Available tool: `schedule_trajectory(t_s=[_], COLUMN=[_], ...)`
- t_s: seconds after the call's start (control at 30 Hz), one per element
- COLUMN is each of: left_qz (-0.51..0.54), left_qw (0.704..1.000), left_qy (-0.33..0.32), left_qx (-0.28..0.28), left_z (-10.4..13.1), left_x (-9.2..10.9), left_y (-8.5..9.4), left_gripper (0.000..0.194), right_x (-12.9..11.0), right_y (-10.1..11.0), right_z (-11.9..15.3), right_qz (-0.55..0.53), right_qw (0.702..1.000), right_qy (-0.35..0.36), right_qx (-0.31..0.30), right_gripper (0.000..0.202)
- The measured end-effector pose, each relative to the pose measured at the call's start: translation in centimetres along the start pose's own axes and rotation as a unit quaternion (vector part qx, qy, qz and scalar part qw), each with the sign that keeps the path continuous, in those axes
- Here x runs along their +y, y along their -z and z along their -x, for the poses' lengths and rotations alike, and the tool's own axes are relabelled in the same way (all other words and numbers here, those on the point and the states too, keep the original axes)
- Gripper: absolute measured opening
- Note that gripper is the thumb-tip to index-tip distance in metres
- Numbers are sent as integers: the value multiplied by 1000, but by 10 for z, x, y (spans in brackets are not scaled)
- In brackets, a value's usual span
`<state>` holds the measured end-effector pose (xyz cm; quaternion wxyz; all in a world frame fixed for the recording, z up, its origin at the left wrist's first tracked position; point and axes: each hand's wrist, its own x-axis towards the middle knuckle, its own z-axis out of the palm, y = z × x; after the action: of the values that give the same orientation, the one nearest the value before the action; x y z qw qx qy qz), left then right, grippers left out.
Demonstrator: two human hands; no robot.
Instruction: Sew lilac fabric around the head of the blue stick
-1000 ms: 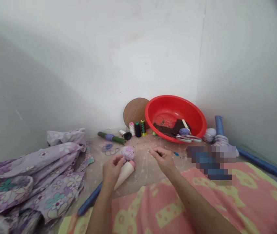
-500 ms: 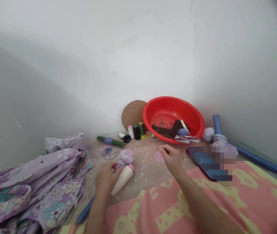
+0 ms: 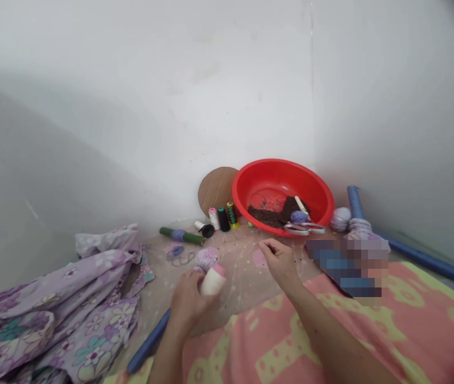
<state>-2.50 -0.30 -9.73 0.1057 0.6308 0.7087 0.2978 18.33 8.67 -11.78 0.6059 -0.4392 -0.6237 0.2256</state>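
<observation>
My left hand (image 3: 192,301) is wrapped round a white thread cone (image 3: 214,280), whose pink end points up and away from me. Just beyond it lies a lilac fabric-like ball (image 3: 207,260), partly hidden by the hand and cone. My right hand (image 3: 278,260) hovers over the table cover with thumb and forefinger pinched; whatever is between the tips is too fine to make out. A coil of purple yarn (image 3: 176,252) lies near a green tube (image 3: 182,236) with purple yarn wound round its middle.
A red basin (image 3: 283,165) holds dark knitting, a purple yarn ball and scissors (image 3: 304,229) at its rim. Several thread spools (image 3: 223,219) stand beside a cardboard disc (image 3: 215,189). Floral cloth (image 3: 90,298) lies left, a pink-yellow cloth (image 3: 259,341) in front. Blue rods (image 3: 427,260) lie around.
My left hand has closed round the white thread cone, which lay on the table beside its fingers, and has tilted it up slightly. My right hand keeps its pinch almost in place.
</observation>
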Motion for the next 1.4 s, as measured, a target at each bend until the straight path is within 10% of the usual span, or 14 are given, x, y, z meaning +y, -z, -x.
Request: schedule_trajectory(t_s=[0.13,0.37,0.5,0.7,0.83,1.0,1.4], left_qz=[370,615,661,418,0,-351,-368], left_qw=[927,781,742,872,988,929,907], left_qy=[63,109,27,-97,-83,-112,-122], left_qx=[-29,-4,105,237,131,-46,-161], left_z=[-12,-61,-102,-151,-159,-160,-182], left_x=[21,60,75,63,39,29,55], left_y=[20,49,73,85,62,31,-21], left_gripper=[43,31,24,43,44,31,32], right_x=[-1,0,5,4,4,3,5], right_y=[4,1,-3,-4,-7,-10,-15], right_z=[-3,-1,1,2,5,8,13], right_qz=[-11,-6,-2,11,15,38,37], right_qw=[1000,1000,1000,1000,1000,999,997], right_qy=[-9,-8,-10,-14,-8,9,27], right_qx=[16,16,13,3,-14,-35,-65], right_gripper=[27,29,27,26,24,27,26])
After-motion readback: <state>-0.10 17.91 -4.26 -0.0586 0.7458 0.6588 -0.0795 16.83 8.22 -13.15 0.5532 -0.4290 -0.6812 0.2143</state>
